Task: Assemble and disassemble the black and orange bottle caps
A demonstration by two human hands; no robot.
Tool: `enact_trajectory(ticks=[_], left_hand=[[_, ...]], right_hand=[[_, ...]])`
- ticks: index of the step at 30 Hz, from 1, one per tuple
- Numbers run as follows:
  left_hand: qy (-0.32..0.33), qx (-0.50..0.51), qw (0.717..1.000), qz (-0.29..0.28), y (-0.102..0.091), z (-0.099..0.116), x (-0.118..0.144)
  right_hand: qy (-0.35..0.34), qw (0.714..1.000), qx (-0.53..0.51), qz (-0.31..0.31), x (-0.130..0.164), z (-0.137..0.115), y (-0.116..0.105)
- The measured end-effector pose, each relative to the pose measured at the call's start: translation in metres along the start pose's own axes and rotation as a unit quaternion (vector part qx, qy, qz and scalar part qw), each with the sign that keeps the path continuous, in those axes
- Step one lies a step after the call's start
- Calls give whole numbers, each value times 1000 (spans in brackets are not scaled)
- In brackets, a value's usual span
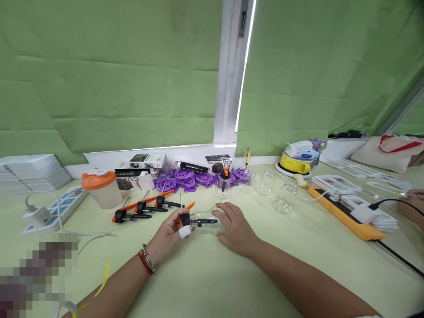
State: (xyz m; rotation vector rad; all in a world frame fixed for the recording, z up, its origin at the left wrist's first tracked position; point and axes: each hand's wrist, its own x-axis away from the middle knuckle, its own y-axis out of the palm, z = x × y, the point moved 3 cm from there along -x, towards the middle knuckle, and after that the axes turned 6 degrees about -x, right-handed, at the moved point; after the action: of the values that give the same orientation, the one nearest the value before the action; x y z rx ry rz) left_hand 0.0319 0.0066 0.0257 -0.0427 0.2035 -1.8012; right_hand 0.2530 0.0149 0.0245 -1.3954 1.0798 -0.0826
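A clear glass bottle point(207, 216) lies on its side between my hands, low over the table. My left hand point(170, 229) pinches the black cap point(184, 219) with an orange lever at the bottle's neck; white tape wraps one finger. A dark tube from the cap reaches inside the glass. My right hand point(235, 227) is wrapped round the wide base end, its fingers bent over the glass. Left of my hands lie three similar black caps point(141, 207) with orange levers and dark tubes. Behind stands an upright bottle point(224, 192) with such a cap fitted.
Purple wheel-shaped parts point(185, 179) and printed boxes point(135, 180) line the back. Several bare glass bottles point(281, 204) stand right of centre. An orange-lidded cup point(101, 187) is at left. An orange power strip point(347, 216) with cables lies right, near another person's hand point(412, 205).
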Motion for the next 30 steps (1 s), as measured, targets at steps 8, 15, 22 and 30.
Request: enact_trajectory(ticks=[8, 15, 22, 30], left_hand=[[-5, 30, 1000, 1, 0, -4, -1], [-6, 45, 999, 1, -2, -9, -2], [-18, 48, 999, -3, 0, -4, 0], [-14, 63, 998, -2, 3, -4, 0]], right_hand=[[-19, 1000, -15, -6, 0, 1, 0], [43, 981, -188, 26, 2, 12, -2], [123, 933, -338, 14, -2, 18, -7], [207, 788, -580, 10, -1, 29, 11]])
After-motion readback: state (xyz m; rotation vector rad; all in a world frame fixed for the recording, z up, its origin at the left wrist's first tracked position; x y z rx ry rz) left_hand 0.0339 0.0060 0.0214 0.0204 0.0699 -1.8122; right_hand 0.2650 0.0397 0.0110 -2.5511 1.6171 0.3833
